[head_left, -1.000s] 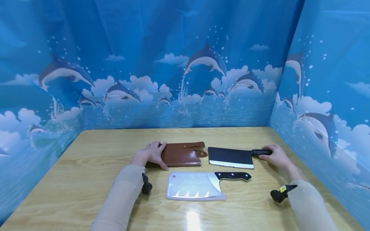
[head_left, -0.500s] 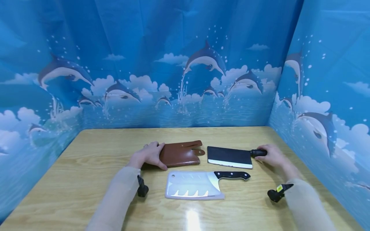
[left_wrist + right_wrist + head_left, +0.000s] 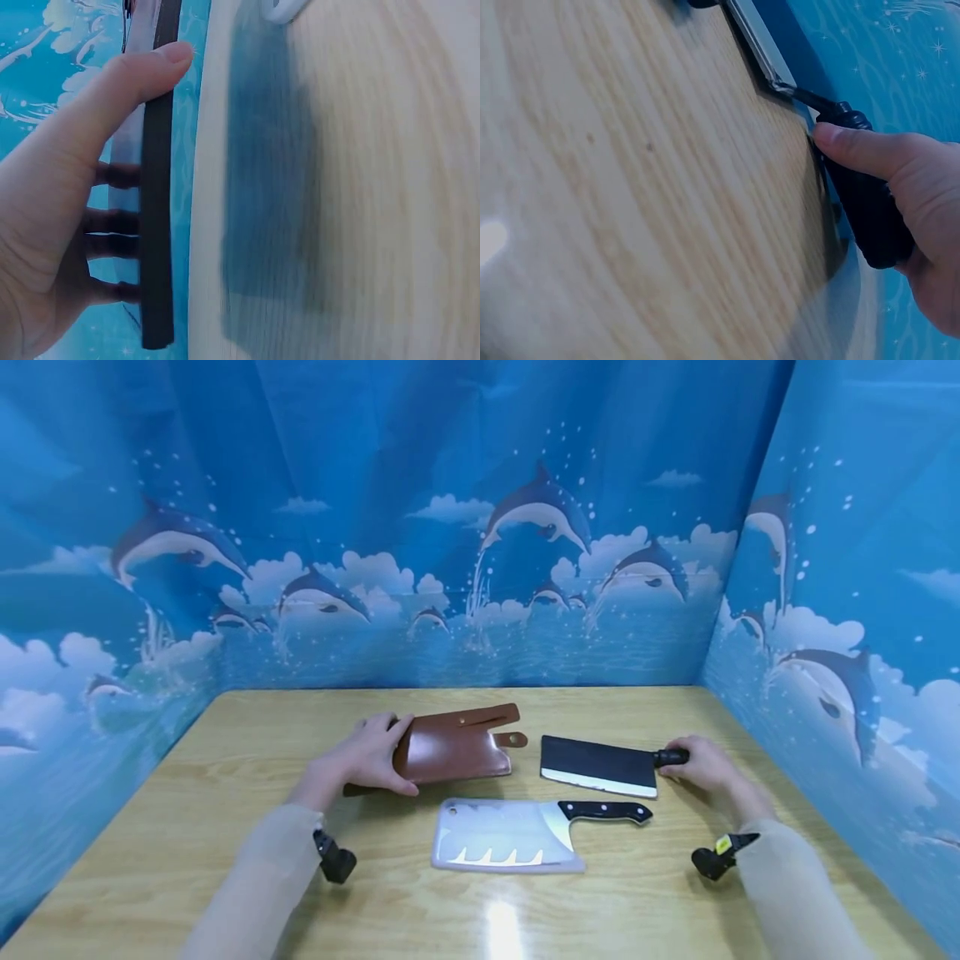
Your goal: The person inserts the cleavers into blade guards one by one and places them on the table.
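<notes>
While the left hand [image 3: 369, 753] grips one brown leather sheath [image 3: 457, 750] at its left end, the right hand [image 3: 705, 762] holds one of two cleavers by its handle. The left thumb and fingers are parted across the sheath, pinching it from opposite edges; it is tilted and raised off the table [image 3: 187, 827], its shadow falling below. Two straps extend from its right end, one long, one short. Just right of them lies the black cleaver [image 3: 600, 765], a single bright band along its edge; the right thumb and fingers close round its one black handle [image 3: 670, 757]. Nearer the person, below both, lies the second cleaver [image 3: 502, 835], its blade pale and milky, its black handle bearing three rivets. Two pale sleeves [image 3: 255, 877] and two black wrist cameras [image 3: 337, 864] show, and dolphin-printed curtains [image 3: 420, 527] stand behind and beside the table.
</notes>
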The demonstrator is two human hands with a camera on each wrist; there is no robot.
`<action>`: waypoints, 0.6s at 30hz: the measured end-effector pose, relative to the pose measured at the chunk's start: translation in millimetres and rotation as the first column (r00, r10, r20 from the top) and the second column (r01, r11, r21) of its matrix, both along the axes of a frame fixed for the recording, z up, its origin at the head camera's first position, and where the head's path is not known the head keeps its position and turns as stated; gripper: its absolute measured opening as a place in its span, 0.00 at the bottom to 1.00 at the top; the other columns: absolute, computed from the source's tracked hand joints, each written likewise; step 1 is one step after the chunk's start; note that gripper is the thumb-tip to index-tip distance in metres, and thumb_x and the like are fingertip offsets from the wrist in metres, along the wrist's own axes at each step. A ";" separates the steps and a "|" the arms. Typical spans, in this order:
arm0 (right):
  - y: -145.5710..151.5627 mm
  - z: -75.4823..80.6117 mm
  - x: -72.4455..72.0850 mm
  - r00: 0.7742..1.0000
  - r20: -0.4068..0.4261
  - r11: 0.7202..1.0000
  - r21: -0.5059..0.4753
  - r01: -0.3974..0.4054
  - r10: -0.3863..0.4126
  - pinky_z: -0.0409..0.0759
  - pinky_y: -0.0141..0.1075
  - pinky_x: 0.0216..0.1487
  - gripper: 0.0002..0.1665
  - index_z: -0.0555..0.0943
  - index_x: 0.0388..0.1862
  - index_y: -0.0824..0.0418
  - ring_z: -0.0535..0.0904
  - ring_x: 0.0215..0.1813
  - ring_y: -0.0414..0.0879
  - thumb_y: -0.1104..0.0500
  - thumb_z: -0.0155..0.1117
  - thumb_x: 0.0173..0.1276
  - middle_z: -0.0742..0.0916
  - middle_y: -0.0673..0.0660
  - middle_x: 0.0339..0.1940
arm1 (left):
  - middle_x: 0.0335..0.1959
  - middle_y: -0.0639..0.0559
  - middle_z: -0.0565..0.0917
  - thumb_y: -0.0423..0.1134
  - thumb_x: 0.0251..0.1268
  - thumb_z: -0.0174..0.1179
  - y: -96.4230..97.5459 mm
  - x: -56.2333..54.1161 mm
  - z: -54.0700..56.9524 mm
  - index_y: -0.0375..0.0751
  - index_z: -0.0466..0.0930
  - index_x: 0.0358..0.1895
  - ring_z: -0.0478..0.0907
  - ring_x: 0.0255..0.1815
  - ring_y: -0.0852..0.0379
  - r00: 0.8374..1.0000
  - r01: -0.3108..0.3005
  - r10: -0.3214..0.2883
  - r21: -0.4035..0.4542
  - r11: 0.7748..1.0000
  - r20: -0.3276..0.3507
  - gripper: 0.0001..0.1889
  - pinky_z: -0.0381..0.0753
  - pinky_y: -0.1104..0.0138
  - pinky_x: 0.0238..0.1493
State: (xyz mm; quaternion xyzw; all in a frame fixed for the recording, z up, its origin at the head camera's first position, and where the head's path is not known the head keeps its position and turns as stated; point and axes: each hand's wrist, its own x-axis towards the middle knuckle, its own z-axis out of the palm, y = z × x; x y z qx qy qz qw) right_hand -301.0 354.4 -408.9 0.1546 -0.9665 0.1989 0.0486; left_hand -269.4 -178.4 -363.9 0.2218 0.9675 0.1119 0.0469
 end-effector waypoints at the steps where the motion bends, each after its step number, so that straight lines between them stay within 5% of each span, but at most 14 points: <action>1: 0.4 0.0 1.0 1.000 -0.006 1.000 0.009 -0.007 0.007 0.72 0.53 0.44 0.24 0.80 0.41 0.71 0.77 0.41 0.61 0.55 0.72 0.51 0.82 0.67 0.37 | 0.66 0.32 0.56 0.67 0.37 0.67 -1.5 2.4 0.9 0.39 0.46 0.73 0.54 0.66 0.34 1.000 -0.002 0.002 -0.006 1.000 0.000 0.61 0.48 0.41 0.64; 18: 7.0 -4.5 24.9 0.995 -0.101 1.000 -0.023 0.005 -0.008 0.72 0.48 0.39 0.27 0.78 0.47 0.71 0.77 0.40 0.60 0.53 0.70 0.55 0.82 0.69 0.42 | 0.63 0.34 0.61 0.70 0.33 0.66 -19.1 33.4 -0.8 0.40 0.52 0.72 0.59 0.63 0.37 0.987 -0.023 0.012 -0.071 0.997 -0.158 0.61 0.53 0.41 0.62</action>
